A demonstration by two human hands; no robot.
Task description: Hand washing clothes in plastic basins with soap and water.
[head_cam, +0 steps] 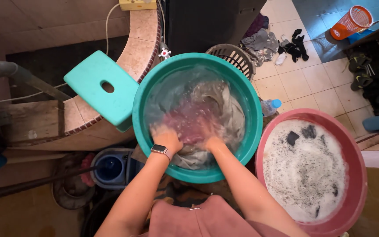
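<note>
A teal stool [101, 90] leans on the tiled ledge [143, 26] at the left, with a blue mop bucket [110, 169] on the floor below it. In the middle, the left hand [165, 136], a watch [161, 149] on its wrist, and the right hand [210, 142] are sunk in the water of the teal basin [145, 92], pressed on the pinkish cloth [191, 120] and grey cloth [224, 103] there; how tightly the fingers close I cannot tell. Further right, a clear bottle [269, 106] with a blue cap lies on the pale tiled floor [312, 83] behind a red basin [356, 145] of suds, clothes [268, 44] lie piled on the floor, and an orange basket [351, 21] lies in the far corner.

Clear blue-capped bottle [269, 106] between basins.
</note>
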